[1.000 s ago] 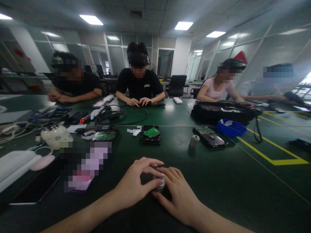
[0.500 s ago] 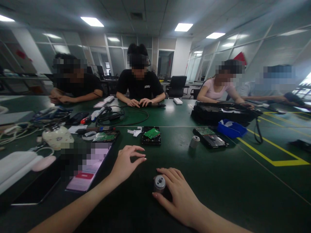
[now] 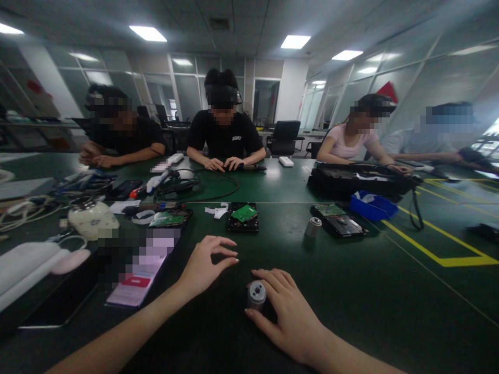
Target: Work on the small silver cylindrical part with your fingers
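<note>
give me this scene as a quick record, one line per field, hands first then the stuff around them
left hand: open, nothing between thumb and fingers
right hand: fingers and thumb around an upright metal cylinder
second cylinder: upright, farther off
green circuit board: on a black drive, beyond the hands
blue bin: far right
lit phone: left of left hand
surface: dark green table

Small metal cylinder (image 3: 256,298), silver-grey, squat, standing upright on the dark green counter (image 3: 351,306). Top face paler than the side, round, facing up; dark hole at the middle, smaller dark holes around it. Rim looks slightly stepped. Side plain and dull from where I stand, darker toward the foot. Sits within the curl of the right hand (image 3: 278,306), thumb at its near side, fingers round its far side.
</note>
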A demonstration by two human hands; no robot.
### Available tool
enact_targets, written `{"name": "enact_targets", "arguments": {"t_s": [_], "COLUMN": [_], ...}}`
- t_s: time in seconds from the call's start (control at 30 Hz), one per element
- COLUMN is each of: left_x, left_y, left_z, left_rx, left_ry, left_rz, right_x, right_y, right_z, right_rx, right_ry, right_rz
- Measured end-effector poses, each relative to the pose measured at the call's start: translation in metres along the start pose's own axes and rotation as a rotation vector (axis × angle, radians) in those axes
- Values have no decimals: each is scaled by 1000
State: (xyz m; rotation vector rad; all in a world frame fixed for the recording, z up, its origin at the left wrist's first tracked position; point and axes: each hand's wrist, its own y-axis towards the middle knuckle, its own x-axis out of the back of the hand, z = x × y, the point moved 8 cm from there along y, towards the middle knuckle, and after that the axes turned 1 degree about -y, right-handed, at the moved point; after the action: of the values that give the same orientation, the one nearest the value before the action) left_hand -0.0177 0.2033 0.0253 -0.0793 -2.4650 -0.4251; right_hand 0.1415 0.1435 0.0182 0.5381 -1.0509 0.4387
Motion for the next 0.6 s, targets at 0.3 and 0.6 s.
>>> {"name": "enact_targets", "arguments": {"t_s": [0.3,0.6], "left_x": [-15,-23], "left_y": [-28,-31], "left_z": [-59,-58], "left_rx": [-126,-117], "left_ry": [-196,-162], "left_rz": [99,122], "right_x": [-1,1], "right_y": [-1,-2], "right_z": [3,4], "right_rx": [38,59], "right_ry": [-10,-9], "right_rz": [-10,-36]}}
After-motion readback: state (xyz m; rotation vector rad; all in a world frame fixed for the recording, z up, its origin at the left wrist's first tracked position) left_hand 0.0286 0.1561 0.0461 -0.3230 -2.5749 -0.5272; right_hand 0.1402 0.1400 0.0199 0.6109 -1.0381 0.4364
